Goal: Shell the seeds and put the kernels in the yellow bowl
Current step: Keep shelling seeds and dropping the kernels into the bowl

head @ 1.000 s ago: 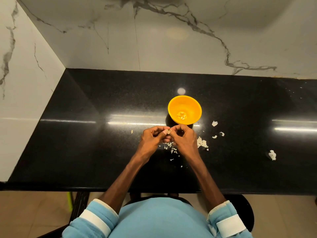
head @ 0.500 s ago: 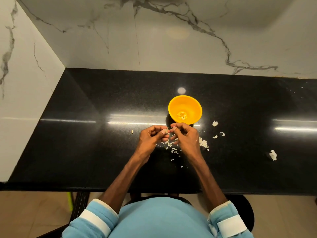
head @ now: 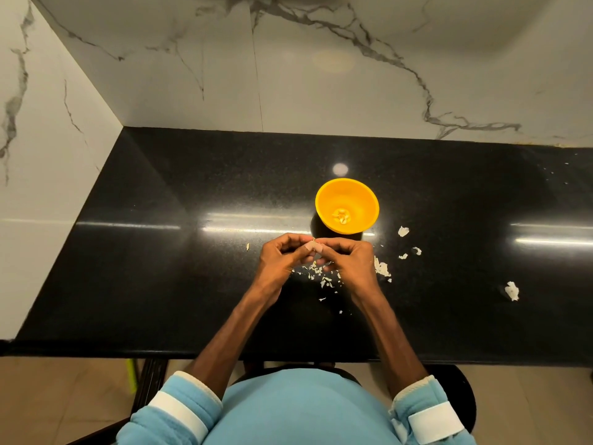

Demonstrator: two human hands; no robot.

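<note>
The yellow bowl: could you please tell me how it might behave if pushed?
The yellow bowl looks like thin plastic holding few kernels, so probably light. Its base seems narrower than its rim, so a rim push might tip it. On the glossy counter it would likely slide.

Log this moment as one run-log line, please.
phase: shelling | left hand: pinches seed | right hand: pinches seed | yellow bowl: kernels inside
</note>
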